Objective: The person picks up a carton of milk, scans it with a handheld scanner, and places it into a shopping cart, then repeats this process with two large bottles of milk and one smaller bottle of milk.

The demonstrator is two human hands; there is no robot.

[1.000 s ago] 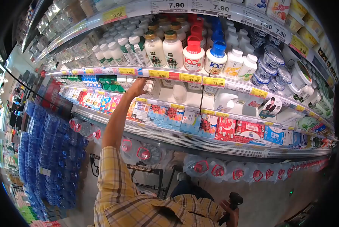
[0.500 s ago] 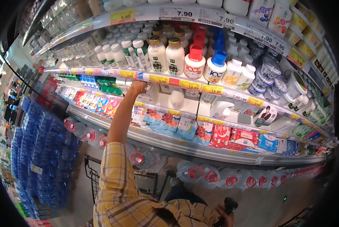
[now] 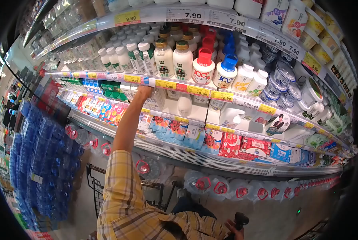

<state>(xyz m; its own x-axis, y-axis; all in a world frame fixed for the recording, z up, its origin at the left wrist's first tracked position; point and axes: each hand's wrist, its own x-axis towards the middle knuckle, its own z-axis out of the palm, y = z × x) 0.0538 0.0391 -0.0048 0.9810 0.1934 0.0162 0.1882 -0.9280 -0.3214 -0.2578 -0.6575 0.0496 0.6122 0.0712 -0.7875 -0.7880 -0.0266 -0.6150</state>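
My left arm in a yellow plaid sleeve reaches up into a chilled dairy shelf. My left hand (image 3: 144, 93) sits just under the price strip (image 3: 187, 88), against a white container (image 3: 158, 100); its fingers are hidden, so the grip is unclear. Low at the bottom edge, my right hand (image 3: 231, 230) is closed around a black handheld device (image 3: 240, 219). Milk bottles (image 3: 183, 60) with red, blue and brown caps stand on the shelf above the left hand.
Coloured cartons (image 3: 235, 146) fill the lower shelf. Large water jugs with red handles (image 3: 203, 183) line the floor under the cooler. A black shopping cart (image 3: 99, 188) stands below my arm, with stacked blue water-bottle packs (image 3: 43, 160) on the left.
The view has shifted slightly down and left. My left hand stays at the same spot on the shelf, and my right hand with the device has sunk toward the bottom edge.
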